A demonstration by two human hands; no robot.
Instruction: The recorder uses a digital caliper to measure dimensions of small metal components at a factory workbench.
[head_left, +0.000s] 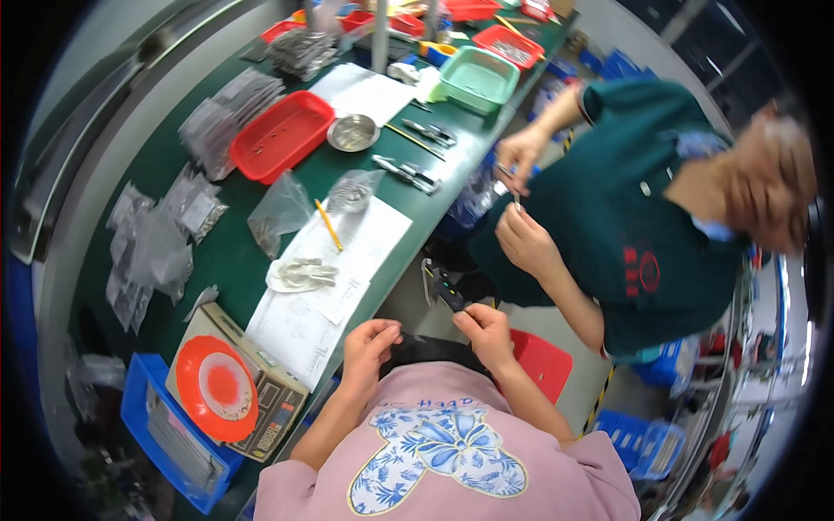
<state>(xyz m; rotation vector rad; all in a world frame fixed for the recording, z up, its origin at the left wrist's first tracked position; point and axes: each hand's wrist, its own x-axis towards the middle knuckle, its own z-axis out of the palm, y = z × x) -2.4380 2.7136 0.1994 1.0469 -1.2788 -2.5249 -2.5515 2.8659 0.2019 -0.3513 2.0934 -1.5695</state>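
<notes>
Where the black item [447,291] showed: just past the fingertips of the right hand [488,337], up and to the left of it, long axis slanting from upper left down toward those fingers. Couldn't tell if it was touching them or sat lower down behind.
Nearer hand: the right one, easily; the left hand [371,346] was well apart, across the lap.
Right grip: thumb and fingers bent close together, but honestly couldn't tell if they had hold of anything.
Left grip: fingers curled in, thumb alongside; anything pinched in there was too small to make out.
Between the hands: dark cloth [426,352] over the lap, nothing tall in the gap.
Left side: the green counter [230,260], with paper sheets [291,334] near the left hand, plus a white glove [302,274] and a yellow pencil [328,226] lying on them.
Farther up the counter: red tray [323,102], metal bowl [354,133] just beside it, and two hand tools [407,174] near the edge.
In the way: a co-worker [651,191] faced in from the right, both hands on a small thin piece, past the black item. Red stool [543,365] just beside the right forearm.
</notes>
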